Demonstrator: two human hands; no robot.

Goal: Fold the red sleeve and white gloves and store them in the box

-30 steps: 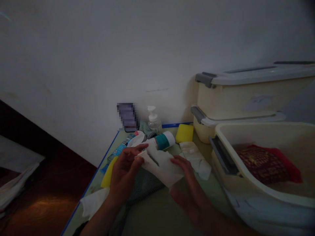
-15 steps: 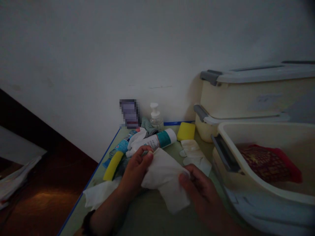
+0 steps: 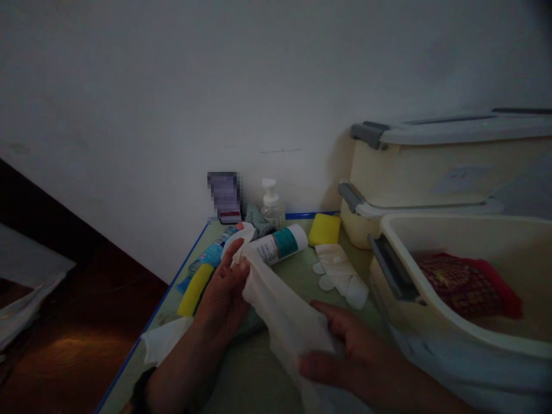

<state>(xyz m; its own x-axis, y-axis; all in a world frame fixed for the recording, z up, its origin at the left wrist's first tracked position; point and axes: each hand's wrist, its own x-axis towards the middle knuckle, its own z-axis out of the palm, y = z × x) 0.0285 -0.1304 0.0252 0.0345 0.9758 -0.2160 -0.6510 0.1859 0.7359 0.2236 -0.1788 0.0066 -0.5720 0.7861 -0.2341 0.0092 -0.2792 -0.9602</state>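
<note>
A thin white sheet (image 3: 287, 310), like a wipe or tissue, stretches between my two hands. My left hand (image 3: 226, 290) pinches its upper end between thumb and fingers. Around its lower part closes my right hand (image 3: 349, 348), thumb across the front and some fingers hidden behind. Just beyond my left hand lie a white bottle with a teal band (image 3: 280, 244), a blue packet (image 3: 215, 250) and a yellow sponge (image 3: 196, 290). Another white sheet (image 3: 166, 339) lies under my left forearm. Pale gloves (image 3: 342, 276), by their rounded finger ends, rest beyond my right hand.
A clear pump bottle (image 3: 272, 207) and a blurred phone (image 3: 226, 195) stand by the wall. A second yellow sponge (image 3: 324, 230) sits at the back. An uncovered cream bin (image 3: 457, 339) with a red patterned cloth (image 3: 470, 287) and stacked lidded boxes (image 3: 431, 172) occupy the right.
The white sheet has been drawn out longer and runs down toward the bottom edge. My left hand moved slightly left and up; my right hand moved lower and its thumb spread from the fingers.
</note>
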